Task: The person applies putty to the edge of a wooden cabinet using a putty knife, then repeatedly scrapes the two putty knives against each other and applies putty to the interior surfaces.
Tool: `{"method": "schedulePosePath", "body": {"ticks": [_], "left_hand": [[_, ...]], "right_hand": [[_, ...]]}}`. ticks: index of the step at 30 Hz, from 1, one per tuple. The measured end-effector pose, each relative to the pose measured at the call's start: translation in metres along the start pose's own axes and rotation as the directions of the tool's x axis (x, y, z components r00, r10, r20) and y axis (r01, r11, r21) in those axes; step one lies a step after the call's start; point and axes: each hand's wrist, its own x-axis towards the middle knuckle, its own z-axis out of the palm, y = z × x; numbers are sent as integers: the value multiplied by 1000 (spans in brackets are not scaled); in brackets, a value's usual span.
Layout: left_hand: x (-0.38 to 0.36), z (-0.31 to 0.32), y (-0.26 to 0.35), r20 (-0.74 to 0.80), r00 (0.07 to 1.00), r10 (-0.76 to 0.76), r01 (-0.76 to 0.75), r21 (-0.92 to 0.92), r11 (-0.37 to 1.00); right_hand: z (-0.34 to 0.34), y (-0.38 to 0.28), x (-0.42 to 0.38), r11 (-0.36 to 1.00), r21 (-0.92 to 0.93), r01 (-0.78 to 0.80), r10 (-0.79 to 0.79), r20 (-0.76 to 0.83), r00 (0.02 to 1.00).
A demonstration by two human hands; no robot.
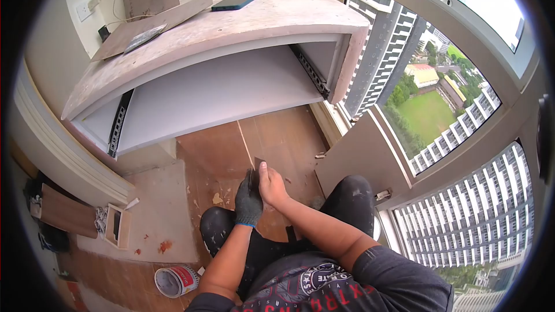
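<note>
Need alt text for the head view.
Gloved left hand and bare right hand meet at a thin brown piece, above a brown floor. Ahead, a phone lies on an open cabinet with side rails; high-rises show through the window at right.

Matt cloth glove [248,205]; blotchy matt worktop [248,20]; metal drawer rails [310,70].

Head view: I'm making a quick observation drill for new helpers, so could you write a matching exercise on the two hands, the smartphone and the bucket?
1. Left hand
2. Right hand
3. Smartphone
4. Bucket

A. On the floor
B. Bare
C. Lying on top of the drawer unit
D. Wearing a dark grey glove

Right pairs: 1-D, 2-B, 3-C, 4-A.
</note>
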Motion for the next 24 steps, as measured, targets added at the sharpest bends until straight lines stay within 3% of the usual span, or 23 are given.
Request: {"method": "schedulePosePath", "body": {"ticks": [1,2,3,4,5,7,8,10,11,12,15,16,18,19,20,24], "left_hand": [[-7,12,5,68,994,84,-105,408,907],[-17,23,10,165,977,136,-214,732,646],[-27,36,17,274,951,143,-304,915,267],[-34,47,23,351,931,102,-361,925,118],[-38,61,26,282,946,159,-322,870,373],[-48,92,36,101,972,211,-231,564,793],[-44,99,43,96,935,342,-327,611,721],[-36,95,60,118,941,318,-294,750,593],[-31,96,67,128,944,305,-277,809,518],[-35,112,76,218,921,324,-327,883,336],[-49,122,60,372,884,284,-411,907,92],[-50,130,54,485,841,241,-506,862,31],[-43,147,46,689,711,141,-686,724,-74],[-41,149,44,697,703,144,-692,716,-92],[-40,151,43,706,692,150,-698,708,-109],[-26,153,45,718,681,145,-702,696,-151]], "right_hand": [[-4,9,3,1000,2,3,-3,-41,999],[-10,19,6,1000,4,6,-6,-82,997],[-18,26,8,1000,6,7,-6,-122,993],[-31,31,10,997,1,-71,71,-104,992],[-42,36,11,997,8,-75,76,-147,986],[-62,43,14,996,14,-85,86,-220,972],[-73,45,12,984,124,-129,149,-166,975],[-96,29,9,915,329,-232,258,-36,965],[-87,39,13,740,633,-226,309,-23,951],[-96,31,12,588,726,-356,387,134,912],[-105,33,14,117,756,-645,503,514,694],[-110,34,12,66,713,-699,436,609,662],[-89,10,3,-60,738,-672,472,614,632],[-82,-1,0,-116,747,-655,490,617,616],[-82,4,-2,-137,755,-641,366,640,675],[-89,2,5,18,685,-729,378,670,639]]}}
